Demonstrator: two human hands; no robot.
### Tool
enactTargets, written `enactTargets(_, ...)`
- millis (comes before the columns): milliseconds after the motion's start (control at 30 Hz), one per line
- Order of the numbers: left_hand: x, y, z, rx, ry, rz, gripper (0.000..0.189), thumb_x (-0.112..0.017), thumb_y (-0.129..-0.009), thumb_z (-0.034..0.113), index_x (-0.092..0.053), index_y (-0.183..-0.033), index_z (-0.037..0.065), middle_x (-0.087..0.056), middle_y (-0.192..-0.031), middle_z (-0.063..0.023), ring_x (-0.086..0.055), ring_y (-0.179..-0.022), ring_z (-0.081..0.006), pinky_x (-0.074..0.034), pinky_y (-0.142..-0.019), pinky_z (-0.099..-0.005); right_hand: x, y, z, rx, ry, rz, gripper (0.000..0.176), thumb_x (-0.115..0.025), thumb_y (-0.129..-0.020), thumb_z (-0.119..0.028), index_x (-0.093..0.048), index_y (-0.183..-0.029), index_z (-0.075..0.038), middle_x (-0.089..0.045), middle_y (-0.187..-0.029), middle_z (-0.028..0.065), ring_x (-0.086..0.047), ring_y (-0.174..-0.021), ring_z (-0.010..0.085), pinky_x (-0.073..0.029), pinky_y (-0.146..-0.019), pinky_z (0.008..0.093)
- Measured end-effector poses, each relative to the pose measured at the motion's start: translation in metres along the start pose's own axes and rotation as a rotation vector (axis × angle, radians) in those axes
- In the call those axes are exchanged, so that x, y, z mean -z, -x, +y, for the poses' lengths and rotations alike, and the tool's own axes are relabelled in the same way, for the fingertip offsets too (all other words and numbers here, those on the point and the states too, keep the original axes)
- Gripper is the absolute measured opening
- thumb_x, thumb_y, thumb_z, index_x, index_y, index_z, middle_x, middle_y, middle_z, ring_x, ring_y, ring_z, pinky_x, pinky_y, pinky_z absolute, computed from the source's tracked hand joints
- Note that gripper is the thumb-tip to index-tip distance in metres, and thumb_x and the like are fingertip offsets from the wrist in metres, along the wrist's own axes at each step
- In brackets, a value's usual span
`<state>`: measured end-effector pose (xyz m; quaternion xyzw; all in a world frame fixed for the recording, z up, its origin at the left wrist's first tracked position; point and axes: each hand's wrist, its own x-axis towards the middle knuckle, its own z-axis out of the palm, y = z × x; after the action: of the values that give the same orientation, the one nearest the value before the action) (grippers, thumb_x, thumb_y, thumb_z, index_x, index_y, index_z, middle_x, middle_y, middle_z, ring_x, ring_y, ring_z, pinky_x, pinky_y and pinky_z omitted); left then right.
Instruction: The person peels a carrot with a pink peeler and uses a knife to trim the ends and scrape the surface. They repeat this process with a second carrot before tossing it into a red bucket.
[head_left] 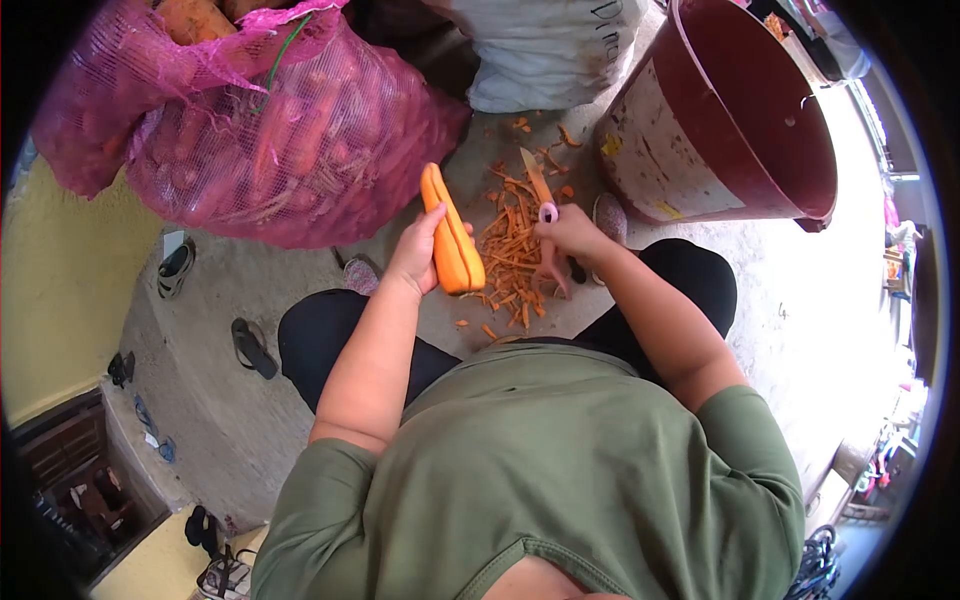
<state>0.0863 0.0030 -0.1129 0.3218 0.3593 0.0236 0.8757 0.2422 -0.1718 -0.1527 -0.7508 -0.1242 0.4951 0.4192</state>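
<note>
My left hand (418,250) is closed around a thick peeled carrot (458,262), its narrow end pointing up and away. A dark lengthwise split runs down the carrot's side. My right hand (572,235) grips a knife (536,175) with a pink collar at the handle, the blade pointing away from me and apart from the carrot. Just below that hand is a pinkish forked object (552,272) whose kind I cannot make out. Orange carrot peelings (512,238) lie scattered on the concrete floor between my feet.
A pink mesh sack (290,150) full of carrots stands at the front left. Behind the peelings is a white sack (550,50). A large dark red bucket (680,140) leans at the right. Slippers (254,348) lie on the floor at left, near a yellow wall (60,290).
</note>
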Motion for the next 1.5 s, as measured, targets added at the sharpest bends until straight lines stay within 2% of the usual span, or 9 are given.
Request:
enactTargets(200,-0.035,0.008,0.007,-0.334,0.498,-0.183,0.022,-0.051,-0.082,0.022,-0.049,-0.099,0.007,-0.054,-0.096,-0.0129,-0.048,-0.100,-0.0268,-0.035,-0.090,-0.0404,-0.045,0.027,-0.010,-0.188,-0.416,-0.186,0.016,-0.062,-0.069,-0.013,-0.051,-0.074,-0.002,-0.051,-0.055,0.0058,-0.045,-0.040,0.0131,-0.034,-0.036,0.0239)
enactTargets(367,-0.031,0.013,-0.005,-0.300,0.385,-0.484,0.069,-0.066,-0.053,0.059,-0.049,-0.102,0.014,-0.043,-0.118,-0.0119,-0.037,-0.113,-0.0269,-0.031,-0.092,-0.0480,-0.050,0.021,-0.017,0.019,-0.466,-0.121,0.017,-0.059,-0.071,-0.016,-0.053,-0.078,-0.001,-0.054,-0.060,0.0062,-0.045,-0.043,0.0104,-0.034,-0.038,0.0229)
enactTargets(500,-0.038,0.033,0.010,-0.190,0.275,-0.762,0.094,-0.063,-0.044,0.068,-0.040,-0.116,0.011,-0.024,-0.132,-0.0138,-0.031,-0.118,-0.0300,-0.033,-0.090,-0.0504,-0.039,0.015,-0.020,0.187,-0.255,-0.025,0.020,-0.056,-0.074,-0.017,-0.056,-0.085,0.000,-0.059,-0.069,0.0077,-0.051,-0.052,0.0103,-0.040,-0.043,0.0245)
enactTargets(733,-0.018,0.047,0.036,0.136,0.283,-0.815,0.109,-0.051,-0.050,0.075,-0.023,-0.127,0.002,-0.030,-0.128,-0.0157,-0.034,-0.117,-0.0284,-0.039,-0.087,-0.0439,-0.021,0.037,-0.044,0.291,-0.062,0.053,0.022,-0.057,-0.073,-0.016,-0.058,-0.085,0.002,-0.061,-0.070,0.0094,-0.059,-0.064,0.0152,-0.046,-0.058,0.0293)
enactTargets(767,-0.019,0.044,0.033,0.115,0.125,-0.889,0.101,-0.046,-0.063,0.071,-0.015,-0.129,0.001,-0.029,-0.128,-0.0208,-0.036,-0.115,-0.0329,-0.042,-0.085,-0.0396,-0.019,0.038,-0.047,0.278,-0.013,0.079,0.021,-0.057,-0.072,-0.016,-0.058,-0.084,0.002,-0.060,-0.068,0.0103,-0.059,-0.064,0.0168,-0.046,-0.058,0.0300)
enactTargets(867,-0.035,0.045,0.023,0.088,-0.421,-0.571,0.076,-0.067,-0.065,0.024,-0.025,-0.126,0.005,-0.049,-0.107,-0.0147,-0.053,-0.093,-0.0270,-0.046,-0.073,-0.0321,-0.017,0.037,-0.047,0.262,0.174,0.148,0.020,-0.057,-0.071,-0.016,-0.058,-0.081,0.001,-0.059,-0.065,0.0134,-0.060,-0.064,0.0222,-0.046,-0.059,0.0325)
enactTargets(967,-0.042,0.026,-0.003,-0.011,-0.611,-0.336,0.068,-0.070,-0.058,0.007,-0.038,-0.117,0.003,-0.052,-0.096,-0.0078,-0.054,-0.083,-0.0194,-0.044,-0.070,-0.0286,-0.021,0.043,-0.052,0.250,0.345,0.153,0.020,-0.057,-0.069,-0.019,-0.057,-0.076,0.001,-0.058,-0.063,0.0178,-0.058,-0.063,0.0307,-0.045,-0.061,0.0366)
enactTargets(1067,-0.027,0.009,-0.020,-0.388,-1.016,-0.146,0.051,-0.070,-0.056,0.011,-0.048,-0.101,0.002,-0.057,-0.090,-0.0101,-0.056,-0.077,-0.0190,-0.045,-0.070,-0.0297,-0.016,0.048,-0.057,0.219,0.450,0.139,0.020,-0.057,-0.068,-0.019,-0.058,-0.076,0.000,-0.058,-0.064,0.0178,-0.058,-0.065,0.0315,-0.045,-0.062,0.0373)
enactTargets(1500,-0.019,0.001,-0.016,-0.362,-1.197,0.084,0.046,-0.070,-0.049,0.016,-0.052,-0.089,0.001,-0.059,-0.084,-0.0162,-0.058,-0.081,-0.0275,-0.044,-0.071,-0.0327,-0.017,0.074,-0.057,0.161,0.781,0.151,0.028,-0.055,-0.074,-0.027,-0.060,-0.071,0.000,-0.058,-0.068,0.0199,-0.058,-0.068,0.0325,-0.046,-0.065,0.0386)
